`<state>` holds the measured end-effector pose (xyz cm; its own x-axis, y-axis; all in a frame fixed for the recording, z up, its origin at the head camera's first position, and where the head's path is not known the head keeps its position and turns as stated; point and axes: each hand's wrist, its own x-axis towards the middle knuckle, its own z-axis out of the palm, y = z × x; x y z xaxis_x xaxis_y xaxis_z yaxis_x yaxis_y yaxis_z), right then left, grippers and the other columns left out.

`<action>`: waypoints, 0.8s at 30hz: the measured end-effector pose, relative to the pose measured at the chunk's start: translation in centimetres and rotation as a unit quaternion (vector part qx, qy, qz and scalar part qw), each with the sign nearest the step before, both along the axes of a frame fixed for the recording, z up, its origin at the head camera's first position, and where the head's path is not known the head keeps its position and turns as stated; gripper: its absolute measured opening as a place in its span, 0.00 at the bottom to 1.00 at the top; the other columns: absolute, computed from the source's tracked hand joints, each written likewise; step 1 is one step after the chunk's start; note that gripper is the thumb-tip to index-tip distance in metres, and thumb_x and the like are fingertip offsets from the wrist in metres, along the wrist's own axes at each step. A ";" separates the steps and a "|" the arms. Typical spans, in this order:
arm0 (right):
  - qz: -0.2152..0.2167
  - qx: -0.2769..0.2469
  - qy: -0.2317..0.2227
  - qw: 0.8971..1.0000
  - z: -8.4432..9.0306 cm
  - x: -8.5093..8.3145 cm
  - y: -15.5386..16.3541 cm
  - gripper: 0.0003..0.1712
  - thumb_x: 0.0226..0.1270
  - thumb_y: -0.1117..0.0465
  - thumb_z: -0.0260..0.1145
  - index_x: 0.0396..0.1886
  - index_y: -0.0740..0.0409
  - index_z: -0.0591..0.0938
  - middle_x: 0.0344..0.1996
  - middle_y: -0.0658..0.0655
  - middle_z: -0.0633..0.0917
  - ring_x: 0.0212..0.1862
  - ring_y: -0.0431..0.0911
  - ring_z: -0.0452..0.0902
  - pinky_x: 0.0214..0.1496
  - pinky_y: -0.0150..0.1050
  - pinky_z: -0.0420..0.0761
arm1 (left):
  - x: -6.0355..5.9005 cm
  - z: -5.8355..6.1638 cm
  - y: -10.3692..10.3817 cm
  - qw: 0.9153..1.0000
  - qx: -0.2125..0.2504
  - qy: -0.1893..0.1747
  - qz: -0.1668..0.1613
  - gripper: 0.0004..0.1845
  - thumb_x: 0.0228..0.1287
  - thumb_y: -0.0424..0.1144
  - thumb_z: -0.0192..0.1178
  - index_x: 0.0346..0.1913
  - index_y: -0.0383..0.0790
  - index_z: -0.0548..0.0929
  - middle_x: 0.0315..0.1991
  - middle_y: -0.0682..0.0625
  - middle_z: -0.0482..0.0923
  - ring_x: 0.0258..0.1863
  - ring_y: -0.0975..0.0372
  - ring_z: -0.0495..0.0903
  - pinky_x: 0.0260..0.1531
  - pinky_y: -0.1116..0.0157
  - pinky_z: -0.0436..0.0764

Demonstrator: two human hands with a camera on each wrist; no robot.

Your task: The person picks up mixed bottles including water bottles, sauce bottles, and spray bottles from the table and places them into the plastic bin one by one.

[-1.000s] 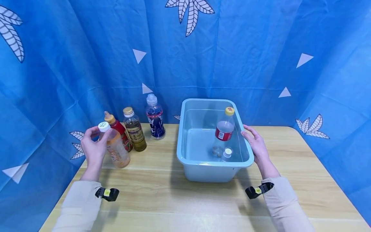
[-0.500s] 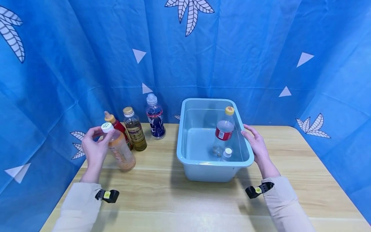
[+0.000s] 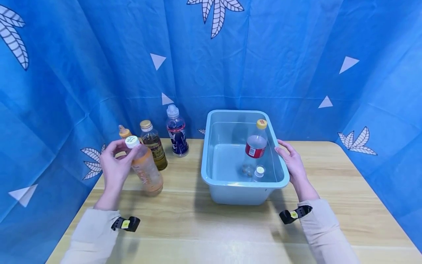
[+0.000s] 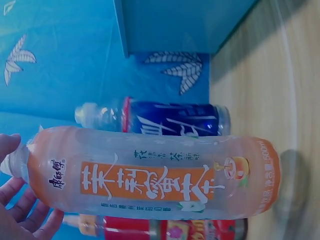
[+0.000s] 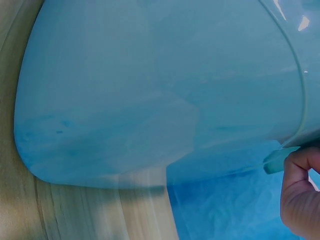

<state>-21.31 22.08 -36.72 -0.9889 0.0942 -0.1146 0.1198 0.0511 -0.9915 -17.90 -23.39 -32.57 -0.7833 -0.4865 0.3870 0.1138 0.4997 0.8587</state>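
My left hand (image 3: 113, 165) pinches the neck of a clear plastic drink bottle (image 3: 149, 174) with an orange label and white cap. The bottle leans, its base toward the tub; in the left wrist view it spans the picture and a shadow shows beyond its base. My right hand (image 3: 292, 165) grips the right rim of a light blue plastic tub (image 3: 239, 196), thumb over the edge, also seen at the tub's corner in the right wrist view. Inside the tub stand a yellow-capped bottle with a red label (image 3: 255, 146) and a small white-capped bottle (image 3: 259, 173).
Behind the held bottle stand a red squeeze bottle (image 4: 175, 229), mostly hidden in the head view, and a gold-capped bottle of amber liquid (image 3: 155, 148). A dark blue sports bottle (image 3: 178, 135) stands further back. A blue patterned curtain (image 3: 280, 66) borders the wooden table (image 3: 184, 223).
My left hand has carried the orange-labelled bottle to the right, toward the tub, so it now covers most of the red squeeze bottle. My right hand keeps its grip on the tub rim.
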 end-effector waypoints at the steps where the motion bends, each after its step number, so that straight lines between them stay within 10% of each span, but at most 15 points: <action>1: 0.001 0.000 0.000 1.000 0.0 0.0 0.0 0.32 0.63 0.47 0.55 0.65 0.50 0.60 0.57 0.63 0.66 0.42 0.40 0.74 0.39 0.30 0.77 | 0.0 0.2 0.2 1.000 -0.001 0.002 -0.004 0.22 0.48 0.44 0.66 0.45 0.34 0.77 0.40 0.49 0.75 0.35 0.66 0.72 0.31 0.80 0.73; 24: -0.003 0.003 0.004 1.000 -0.1 -0.2 0.1 0.32 0.62 0.48 0.56 0.65 0.50 0.61 0.57 0.64 0.66 0.42 0.40 0.74 0.38 0.31 0.77 | -0.5 5.7 5.0 0.989 -0.037 0.083 -0.112 0.19 0.49 0.42 0.66 0.43 0.36 0.79 0.37 0.49 0.78 0.34 0.65 0.73 0.29 0.76 0.73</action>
